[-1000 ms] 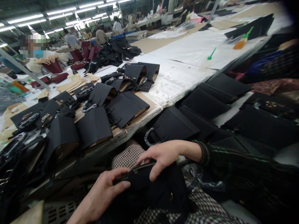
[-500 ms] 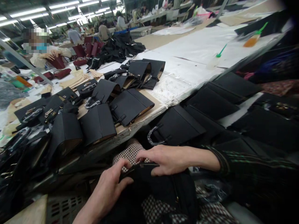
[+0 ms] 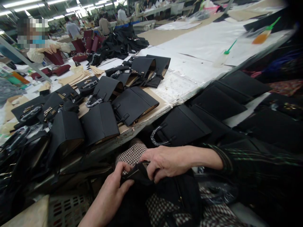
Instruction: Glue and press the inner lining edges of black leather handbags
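Observation:
On my lap lies a black fabric piece (image 3: 139,186), dark and soft, with a zipper visible toward its right side. My left hand (image 3: 115,189) pinches its left edge between thumb and fingers. Gripping the upper edge a little to the right is my right hand (image 3: 163,162), its fingers curled over the fabric. Between the two hands the edge is lifted and folded. Checkered cloth (image 3: 163,209) shows beneath the black piece. The lower part of the piece is too dark to make out.
Several black handbags lie on the worktable (image 3: 184,80); another black bag (image 3: 182,126) leans right of its edge. Two bottles with green nozzles, one holding orange liquid (image 3: 261,37), stand farther back. A plastic crate (image 3: 68,208) is at lower left. People work beyond.
My right hand's fingers have curled in more over the fabric, and the edge between my hands is now raised and folded. The view has shifted slightly.

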Demonstrator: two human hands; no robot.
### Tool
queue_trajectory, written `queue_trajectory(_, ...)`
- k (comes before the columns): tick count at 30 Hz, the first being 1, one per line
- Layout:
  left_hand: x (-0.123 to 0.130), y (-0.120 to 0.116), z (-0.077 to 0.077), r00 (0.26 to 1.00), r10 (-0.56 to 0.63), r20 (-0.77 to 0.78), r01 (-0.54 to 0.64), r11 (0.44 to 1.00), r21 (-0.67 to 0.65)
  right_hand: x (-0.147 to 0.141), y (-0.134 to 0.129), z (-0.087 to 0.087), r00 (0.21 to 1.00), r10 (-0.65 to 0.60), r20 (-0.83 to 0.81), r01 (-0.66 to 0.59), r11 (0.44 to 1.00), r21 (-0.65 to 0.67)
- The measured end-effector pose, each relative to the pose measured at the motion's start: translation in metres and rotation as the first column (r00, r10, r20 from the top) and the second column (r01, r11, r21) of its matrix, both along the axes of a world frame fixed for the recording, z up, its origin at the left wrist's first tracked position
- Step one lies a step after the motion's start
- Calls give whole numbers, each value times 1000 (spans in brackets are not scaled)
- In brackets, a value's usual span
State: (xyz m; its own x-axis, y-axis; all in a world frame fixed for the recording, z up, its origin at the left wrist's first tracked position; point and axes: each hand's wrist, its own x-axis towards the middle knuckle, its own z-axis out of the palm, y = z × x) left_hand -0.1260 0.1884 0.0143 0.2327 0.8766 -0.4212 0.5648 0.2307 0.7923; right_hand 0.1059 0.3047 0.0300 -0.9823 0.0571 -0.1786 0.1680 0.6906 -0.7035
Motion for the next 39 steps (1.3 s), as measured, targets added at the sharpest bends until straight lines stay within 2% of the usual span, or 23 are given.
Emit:
queue_trajectory(6, 1, 0, 1, 999, -10, -43, 8, 999, -40, -1, 0, -1, 998, 56, 2, -56, 998, -23)
queue_trajectory(9, -1, 0, 6, 997, -37, -67, 32, 997, -72, 0, -4, 1, 999, 44, -16, -44, 998, -38)
queue_trajectory(12, -8, 1, 14, 999, -47, 25, 50, 985, -164, 1, -7, 4, 999, 15, -38, -17, 997, -77)
queue_trajectory(16, -19, 5, 25, 961, 109, 253, -12, 935, -356, 2, -13, 8, 1000, -2, -30, 0, 998, -60)
queue_trajectory(19, -19, 5, 26, 927, 223, 302, -79, 902, -424, 0, -19, 9, 998, -1, -58, 4, 999, 54)
queue_trajectory(22, -13, 2, 16, 950, 219, 221, -126, 921, -369, -1, -22, 8, 999, 20, -49, -12, 986, 167)
queue_trajectory(26, -4, -1, 3, 986, 165, 38, -150, 956, -250, -2, -24, 7, 997, 41, -61, -28, 980, 196)
queue_trajectory(31, 3, 2, 9, 982, 166, -96, -183, 958, -220, -2, -31, 5, 993, 26, -119, -1, 979, 203)
queue_trajectory(33, 3, 1, 12, 983, 149, -109, -172, 955, -242, -2, -35, 5, 994, 18, -103, 4, 979, 204)
queue_trajectory(35, 1, -1, 15, 991, 122, -60, -134, 951, -280, -1, -37, 5, 997, 6, -75, 9, 980, 197)
queue_trajectory(39, -1, -8, 16, 995, 98, 3, -92, 938, -334, -1, -32, 6, 998, -4, -60, 11, 994, 113)
